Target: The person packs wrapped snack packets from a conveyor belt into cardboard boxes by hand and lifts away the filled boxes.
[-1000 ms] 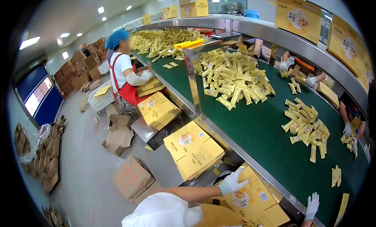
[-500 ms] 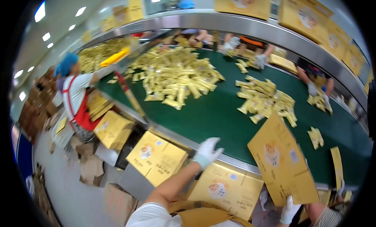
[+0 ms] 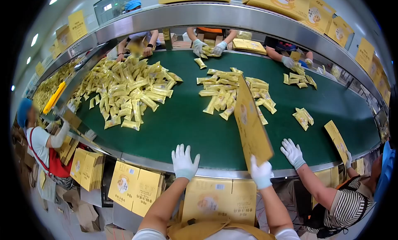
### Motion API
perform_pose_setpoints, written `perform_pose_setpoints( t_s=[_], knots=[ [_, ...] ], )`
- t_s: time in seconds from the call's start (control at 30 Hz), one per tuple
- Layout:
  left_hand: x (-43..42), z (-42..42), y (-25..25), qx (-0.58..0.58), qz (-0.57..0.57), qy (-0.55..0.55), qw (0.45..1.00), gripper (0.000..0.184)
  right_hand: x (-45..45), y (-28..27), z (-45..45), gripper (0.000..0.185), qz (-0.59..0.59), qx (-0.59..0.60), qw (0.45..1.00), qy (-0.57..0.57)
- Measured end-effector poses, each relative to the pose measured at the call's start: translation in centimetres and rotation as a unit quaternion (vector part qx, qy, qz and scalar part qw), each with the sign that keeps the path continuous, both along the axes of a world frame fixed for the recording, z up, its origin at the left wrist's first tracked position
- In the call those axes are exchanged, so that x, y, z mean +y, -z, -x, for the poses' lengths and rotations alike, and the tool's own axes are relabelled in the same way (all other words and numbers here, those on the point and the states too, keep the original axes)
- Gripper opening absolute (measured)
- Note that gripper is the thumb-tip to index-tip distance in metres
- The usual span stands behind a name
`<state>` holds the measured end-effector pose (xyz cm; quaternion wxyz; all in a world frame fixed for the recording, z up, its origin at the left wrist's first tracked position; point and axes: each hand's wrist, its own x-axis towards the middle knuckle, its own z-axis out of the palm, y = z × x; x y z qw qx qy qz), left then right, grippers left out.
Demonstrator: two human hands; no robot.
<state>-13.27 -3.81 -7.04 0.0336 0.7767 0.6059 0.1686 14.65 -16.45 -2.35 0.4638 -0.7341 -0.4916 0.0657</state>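
Observation:
My left hand (image 3: 184, 162), in a white glove, is spread flat at the near edge of the green belt (image 3: 174, 128). Nothing is in it. My right hand (image 3: 261, 172), also gloved, grips the lower end of a flattened yellow carton (image 3: 251, 122). That carton stands up over the belt, turned nearly edge-on to me, and hides part of a cluster of small yellow packets (image 3: 219, 88). Below my hands, against my apron, lies a stack of flat printed cartons (image 3: 219, 200).
A big heap of yellow packets (image 3: 128, 86) covers the belt's left part. At right a co-worker's gloved hand (image 3: 292, 152) rests on the belt, while the other holds a flat carton (image 3: 336, 139). More people work across the belt, under a metal rail (image 3: 199, 21).
My view has swung right. My right hand has come up to the belt edge with the carton, which has turned from face-on to nearly edge-on. My left hand's fingers are now spread flat.

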Motion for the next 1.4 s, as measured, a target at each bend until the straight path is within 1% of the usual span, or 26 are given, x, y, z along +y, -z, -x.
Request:
perform_pose_setpoints(
  t_s=[0.03,0.1,0.17,0.23,0.3,0.37,0.43,0.57,0.6,0.63,0.67,0.7,0.73,0.77,0.83,0.87,0.9,0.97,1.0,1.03,1.1,1.17,1.23,1.3,1.33,1.4],
  knots=[
    [0.1,-0.2,-0.2,-0.002,0.0,0.004,1.0,0.065,2.4,0.6,0.1,0.034,-0.028,-0.06,0.998,-0.009],
    [0.1,0.0,-0.2,-0.005,0.001,0.011,1.0,0.064,6.1,-2.9,2.1,0.05,0.025,-0.157,0.986,0.04],
    [0.1,0.0,-0.2,-0.019,-0.017,0.016,1.0,0.059,10.6,-1.0,1.5,0.067,0.014,-0.144,0.989,0.022],
    [0.0,-0.1,-0.7,-0.016,-0.015,0.015,1.0,0.058,14.9,-1.2,1.3,0.071,0.062,-0.126,0.99,0.03],
    [0.0,-0.3,-0.9,-0.02,-0.024,0.017,0.999,0.057,19.8,-0.4,0.0,0.075,0.035,-0.129,0.991,0.025],
    [0.1,-0.3,-0.9,-0.018,-0.026,0.018,0.999,0.056,24.3,-0.4,-1.9,0.077,0.067,-0.118,0.99,0.034],
    [0.1,-0.3,-1.1,-0.016,-0.015,0.018,1.0,0.057,27.7,-1.5,-4.3,0.074,0.149,-0.064,0.985,0.058],
    [0.4,-0.3,-1.1,-0.007,0.006,0.018,1.0,0.06,30.6,0.1,-9.2,0.069,0.036,-0.023,0.99,0.134],
    [0.4,-0.3,-1.1,-0.006,0.005,0.02,1.0,0.06,30.1,0.1,-10.3,0.07,0.04,-0.015,0.984,0.172],
    [0.3,-0.3,-1.1,-0.003,0.007,0.021,1.0,0.061,29.9,1.5,-11.9,0.07,-0.018,-0.015,0.98,0.197],
    [0.5,-0.4,-1.2,-0.002,0.009,0.023,1.0,0.061,29.6,3.3,-14.0,0.071,-0.067,-0.039,0.973,0.217],
    [0.6,-0.5,-1.3,-0.001,0.012,0.027,1.0,0.062,28.7,4.1,-15.7,0.072,-0.099,-0.098,0.961,0.239],
    [0.7,-0.6,-1.3,0.003,0.007,0.033,0.999,0.062,27.5,4.1,-17.0,0.074,-0.103,-0.141,0.951,0.256],
    [0.8,-0.6,-1.4,0.007,0.004,0.039,0.999,0.062,26.0,2.2,-16.8,0.072,-0.02,-0.084,0.956,0.281],
    [0.4,-0.8,-1.5,0.003,0.006,0.054,0.998,0.062,25.1,1.7,-17.8,0.071,0.0,-0.143,0.94,0.311],
    [0.4,-0.8,-1.6,-0.002,0.009,0.066,0.998,0.062,25.2,1.8,-18.4,0.069,0.0,-0.135,0.945,0.299],
    [0.7,-0.8,-1.8,-0.007,0.007,0.079,0.997,0.062,25.5,2.0,-19.0,0.056,-0.044,-0.079,0.962,0.258],
    [0.8,-0.9,-1.9,-0.005,0.002,0.083,0.997,0.062,27.2,2.8,-20.2,0.04,-0.118,0.013,0.98,0.161],
    [0.8,-0.9,-1.9,-0.003,0.001,0.085,0.996,0.062,28.2,2.6,-20.7,0.032,-0.102,0.037,0.985,0.134],
    [0.8,-0.9,-2.0,-0.002,0.002,0.086,0.996,0.062,29.2,1.2,-20.3,0.032,-0.054,0.001,0.99,0.13],
    [0.9,-1.0,-2.1,-0.007,0.008,0.086,0.996,0.062,32.9,1.9,-22.6,0.032,-0.079,0.053,0.995,0.041],
    [1.0,-1.0,-2.1,-0.011,0.015,0.086,0.996,0.063,36.0,2.0,-23.9,0.035,-0.061,0.078,0.995,-0.001],
    [1.1,-1.0,-2.1,-0.012,0.017,0.085,0.996,0.063,38.3,2.1,-24.2,0.038,-0.012,0.056,0.998,-0.007],
    [1.1,-0.9,-2.3,-0.009,0.022,0.083,0.996,0.064,39.4,2.5,-24.3,0.039,0.018,0.044,0.998,-0.044],
    [1.1,-1.0,-2.5,-0.007,0.023,0.084,0.996,0.065,39.0,1.9,-23.6,0.039,0.059,0.031,0.997,-0.039],
    [1.2,-1.0,-2.4,-0.011,0.026,0.086,0.996,0.07,38.0,1.0,-23.8,0.038,0.091,0.057,0.989,-0.106]
  ],
)
